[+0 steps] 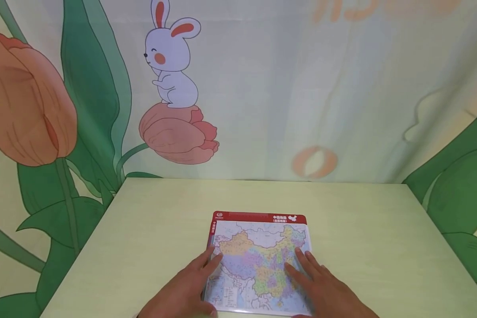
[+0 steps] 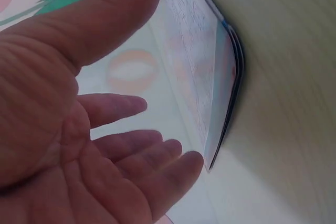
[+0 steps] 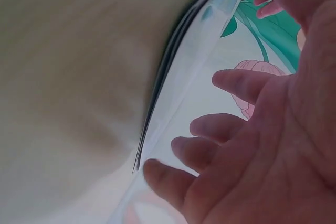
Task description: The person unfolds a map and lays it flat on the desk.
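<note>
A flat, thin map of China [image 1: 258,240] with a red top border lies face up near the front of the table. My left hand [image 1: 183,285] is at its left edge, fingertips over the margin. On the opposite side, my right hand [image 1: 327,287] reaches over the right part with its fingers spread. The left wrist view shows loosely extended fingers beside the map's edge [image 2: 231,72]; the right wrist view shows much the same beside the layered dark edge [image 3: 170,51]. Neither hand curls round the map. Whether the fingertips press on it, I cannot tell.
The pale wood-grain table [image 1: 155,221] extends behind the map and to both sides. Behind it hangs a curtain [image 1: 254,110] printed with a rabbit, tulips and green leaves, meeting the table's back edge.
</note>
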A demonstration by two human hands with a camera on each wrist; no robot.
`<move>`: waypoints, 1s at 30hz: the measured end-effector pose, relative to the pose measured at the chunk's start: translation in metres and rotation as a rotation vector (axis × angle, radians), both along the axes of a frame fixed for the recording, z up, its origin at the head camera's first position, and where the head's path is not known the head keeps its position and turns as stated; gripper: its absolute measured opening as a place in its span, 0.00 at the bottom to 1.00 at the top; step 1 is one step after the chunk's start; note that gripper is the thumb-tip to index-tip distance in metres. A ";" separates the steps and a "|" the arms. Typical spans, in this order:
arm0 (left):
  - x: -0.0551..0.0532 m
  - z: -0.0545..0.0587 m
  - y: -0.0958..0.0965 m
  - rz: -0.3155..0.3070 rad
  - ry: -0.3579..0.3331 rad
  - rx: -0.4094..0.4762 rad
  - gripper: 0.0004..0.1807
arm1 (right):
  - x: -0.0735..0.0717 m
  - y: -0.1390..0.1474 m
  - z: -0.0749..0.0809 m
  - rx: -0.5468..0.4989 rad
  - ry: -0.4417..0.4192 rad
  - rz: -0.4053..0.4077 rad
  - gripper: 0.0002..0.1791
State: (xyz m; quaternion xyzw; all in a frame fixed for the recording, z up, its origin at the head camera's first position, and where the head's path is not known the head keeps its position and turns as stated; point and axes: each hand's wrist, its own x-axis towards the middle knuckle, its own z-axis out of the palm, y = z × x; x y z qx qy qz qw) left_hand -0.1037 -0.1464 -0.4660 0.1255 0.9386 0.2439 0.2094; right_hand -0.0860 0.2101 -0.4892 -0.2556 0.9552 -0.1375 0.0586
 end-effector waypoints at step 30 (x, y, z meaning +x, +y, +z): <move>0.002 -0.016 -0.003 0.075 -0.042 0.001 0.44 | 0.010 0.003 0.000 -0.029 -0.208 -0.044 0.45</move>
